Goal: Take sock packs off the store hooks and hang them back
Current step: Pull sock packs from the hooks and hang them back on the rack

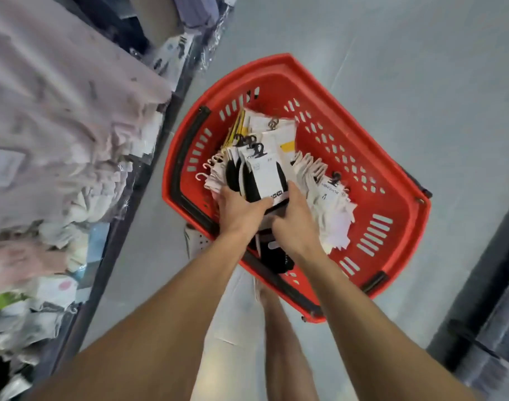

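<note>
While both hands close round it, the bundle of sock packs [263,175] sits upright in the middle of the red basket [406,227], its black hanger hooks pointing to the far side. The left hand [240,211] grips the bundle's near left edge, thumb across the front. The right hand [295,224] grips the near right edge, thumb on the white label, so both hands hold the same packs.

More packs lie around it in the basket: white ones [333,211] fanned out to the right, ones with pale pink hooks [215,169] to the left, and yellow-edged ones [237,130] on the far side. The basket stands on the grey floor [392,68], beside a shelf of folded clothes [59,111] on the left.

Judging by the full basket, the taking-off looks largely done and the hanging back has hardly begun. No store hook shows, so I cannot tell where the packs will go.
</note>
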